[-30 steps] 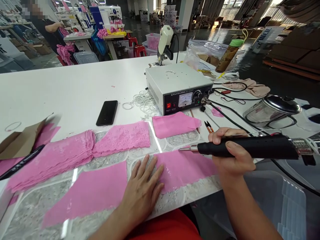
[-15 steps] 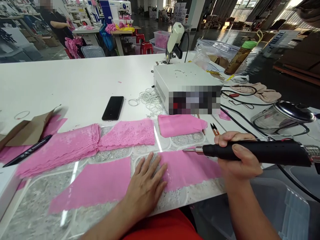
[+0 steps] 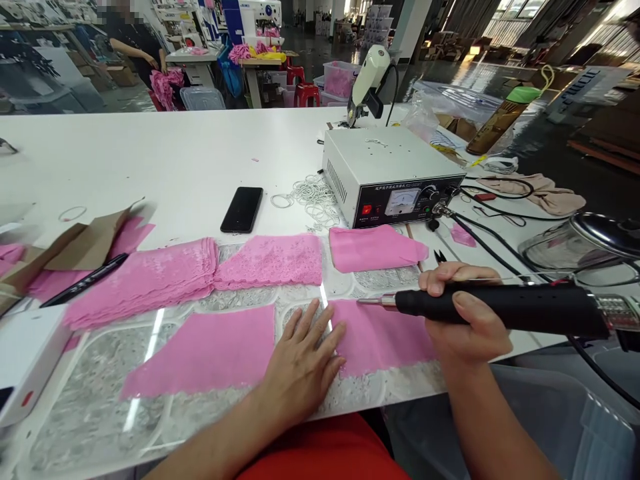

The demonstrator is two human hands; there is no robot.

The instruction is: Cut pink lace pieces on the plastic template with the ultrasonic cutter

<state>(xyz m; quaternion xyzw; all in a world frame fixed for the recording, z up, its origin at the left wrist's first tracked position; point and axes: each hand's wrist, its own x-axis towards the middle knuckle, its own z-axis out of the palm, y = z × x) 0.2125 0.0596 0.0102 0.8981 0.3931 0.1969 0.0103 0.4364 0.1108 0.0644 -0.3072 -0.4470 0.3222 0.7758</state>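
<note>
My right hand [image 3: 467,310] grips a black ultrasonic cutting handpiece [image 3: 505,308] with a pointed metal tip. The tip points left, over the upper left part of a pink fabric piece [image 3: 385,337]. Whether it touches the cloth, I cannot tell. My left hand [image 3: 306,357] lies flat with fingers spread, between that piece and a larger slanted pink piece [image 3: 210,350], touching the edges of both. Both pieces lie on a clear-topped, grey-patterned mat [image 3: 95,387]. Behind them are a stack of pink lace pieces [image 3: 150,277], a single lace piece [image 3: 280,260] and another pink piece [image 3: 375,250].
A generator box [image 3: 395,170] with a meter stands behind, its cables [image 3: 493,243] running right. Nearby are a phone [image 3: 242,209], tangled cord [image 3: 320,197], a black pen [image 3: 85,280] and a lidded glass pot [image 3: 575,243]. A plastic bin [image 3: 540,413] sits below the table edge.
The camera has turned slightly left, so the scene sits further right. The handpiece has shifted left over the cloth, its tip nearer my left hand. My left hand stays on the cloth edges.
</note>
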